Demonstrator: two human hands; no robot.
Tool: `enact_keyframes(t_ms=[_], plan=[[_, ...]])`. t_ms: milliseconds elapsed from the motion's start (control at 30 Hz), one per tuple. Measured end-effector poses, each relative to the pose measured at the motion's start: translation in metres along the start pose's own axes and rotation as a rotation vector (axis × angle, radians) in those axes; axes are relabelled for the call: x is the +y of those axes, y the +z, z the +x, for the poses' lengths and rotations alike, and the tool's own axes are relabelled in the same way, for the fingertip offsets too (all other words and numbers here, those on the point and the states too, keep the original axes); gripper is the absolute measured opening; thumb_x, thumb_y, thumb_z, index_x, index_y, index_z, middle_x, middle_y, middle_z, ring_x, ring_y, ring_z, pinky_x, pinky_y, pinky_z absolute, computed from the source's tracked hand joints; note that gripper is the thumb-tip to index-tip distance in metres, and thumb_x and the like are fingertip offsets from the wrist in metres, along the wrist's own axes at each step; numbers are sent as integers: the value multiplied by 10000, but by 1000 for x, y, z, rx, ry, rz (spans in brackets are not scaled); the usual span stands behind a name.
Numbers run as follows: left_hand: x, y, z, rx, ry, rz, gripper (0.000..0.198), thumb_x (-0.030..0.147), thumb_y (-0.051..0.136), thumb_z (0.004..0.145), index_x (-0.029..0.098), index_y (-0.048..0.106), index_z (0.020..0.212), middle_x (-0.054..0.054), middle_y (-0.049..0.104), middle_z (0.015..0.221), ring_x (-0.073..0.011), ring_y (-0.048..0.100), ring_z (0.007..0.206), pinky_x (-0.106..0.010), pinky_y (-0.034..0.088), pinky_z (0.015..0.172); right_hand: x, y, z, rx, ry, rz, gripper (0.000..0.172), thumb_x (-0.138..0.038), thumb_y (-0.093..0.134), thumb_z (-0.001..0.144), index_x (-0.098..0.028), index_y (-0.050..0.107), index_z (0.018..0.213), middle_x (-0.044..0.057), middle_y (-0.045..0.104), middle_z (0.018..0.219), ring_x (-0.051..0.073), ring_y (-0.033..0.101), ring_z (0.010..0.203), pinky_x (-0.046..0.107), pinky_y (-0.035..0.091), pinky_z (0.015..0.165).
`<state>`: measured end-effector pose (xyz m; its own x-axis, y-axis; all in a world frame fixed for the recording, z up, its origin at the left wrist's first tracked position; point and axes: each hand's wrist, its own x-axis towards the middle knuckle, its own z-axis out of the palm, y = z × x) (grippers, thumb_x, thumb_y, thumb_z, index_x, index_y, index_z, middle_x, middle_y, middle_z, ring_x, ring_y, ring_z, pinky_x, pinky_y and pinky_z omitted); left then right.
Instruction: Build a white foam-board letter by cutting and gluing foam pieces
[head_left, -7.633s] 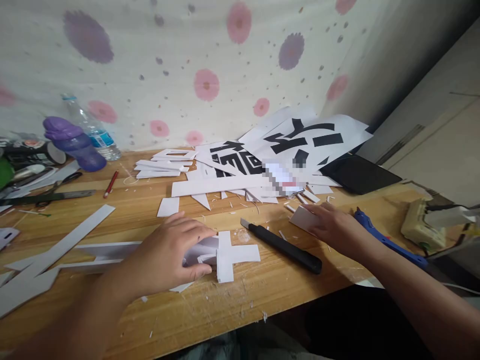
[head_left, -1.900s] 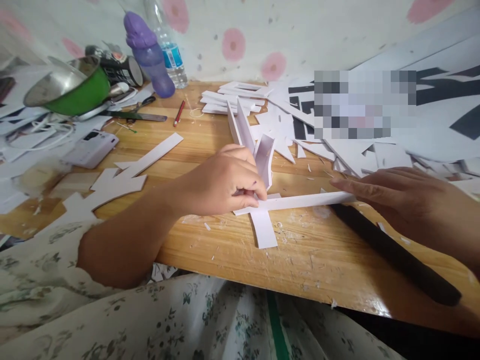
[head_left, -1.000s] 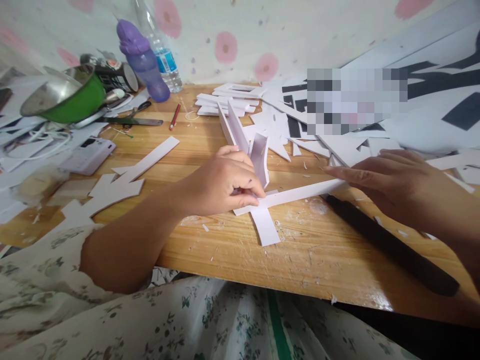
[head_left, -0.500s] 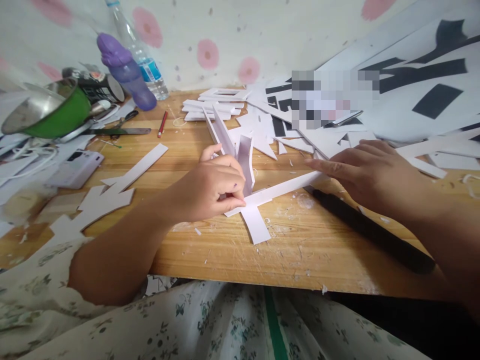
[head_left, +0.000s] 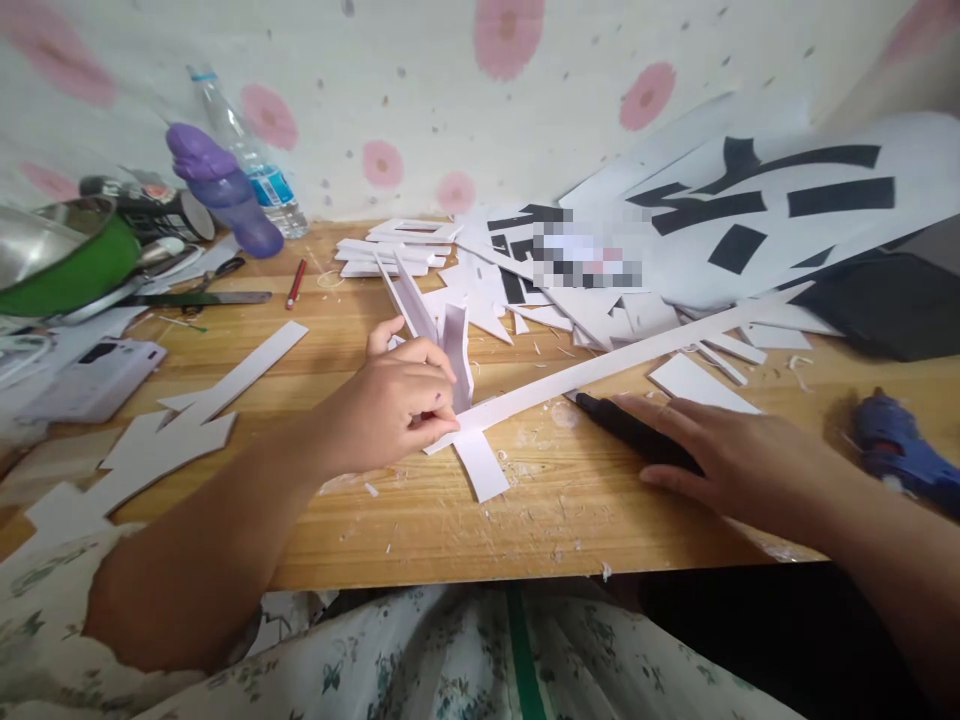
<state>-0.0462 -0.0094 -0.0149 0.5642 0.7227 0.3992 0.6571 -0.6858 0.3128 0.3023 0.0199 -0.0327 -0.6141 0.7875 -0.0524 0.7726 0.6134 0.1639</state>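
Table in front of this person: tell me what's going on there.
A person is working with white flat pieces. The left hand pinches one end of a long white strip, where it crosses a smaller white piece. The right hand is at the black handle of a knife, fingers spread over it; how firmly it holds is unclear. A blue tool lies farther right.

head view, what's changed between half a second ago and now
The right hand has let go of the long flat white strip and moved back toward the person, to the slim black-handled cutter; whether it grips it is unclear. The left hand still pinches the strip's near end.
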Motion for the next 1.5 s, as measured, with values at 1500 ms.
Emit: enact_keyframes(t_ms=[1500], plan=[[-4, -21, -2, -233, 20, 32, 200, 166, 608, 825, 210, 672, 640, 36, 674, 697, -158, 564, 885, -431, 126, 995, -92, -51, 14, 696, 7, 1228, 294, -298, 547, 872, -303, 639, 1152, 63, 681, 959, 226, 684, 765, 400, 571, 669]])
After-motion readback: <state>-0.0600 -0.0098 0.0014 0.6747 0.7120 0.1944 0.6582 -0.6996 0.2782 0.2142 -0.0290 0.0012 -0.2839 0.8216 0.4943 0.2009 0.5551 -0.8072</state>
